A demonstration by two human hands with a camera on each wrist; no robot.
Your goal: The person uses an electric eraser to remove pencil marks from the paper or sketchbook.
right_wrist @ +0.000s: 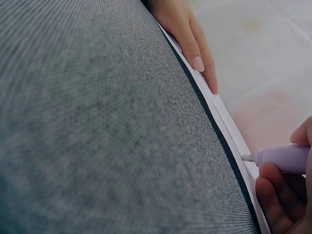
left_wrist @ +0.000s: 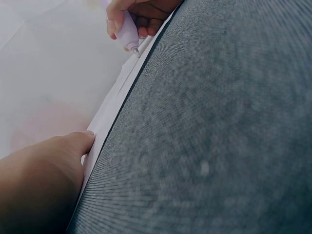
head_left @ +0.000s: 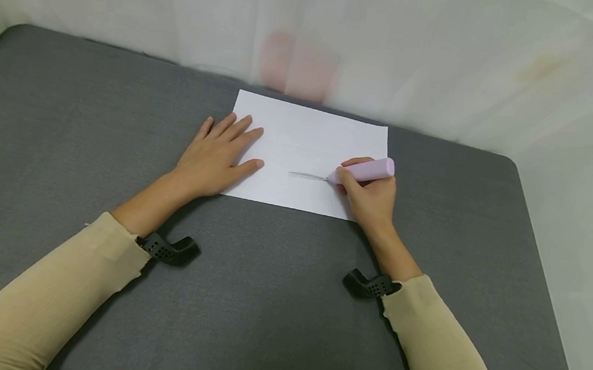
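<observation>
Grey felt table [head_left: 87, 143], white drape [head_left: 454, 56].

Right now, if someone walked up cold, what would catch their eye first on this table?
Most likely the white sheet of paper, lying bright against the dark grey table near its far edge. Next, the pink pen-like tool gripped in the right hand, its tip on the sheet's right half at the end of a short grey line. The left hand rests flat on the sheet's left part, fingers straight.
</observation>
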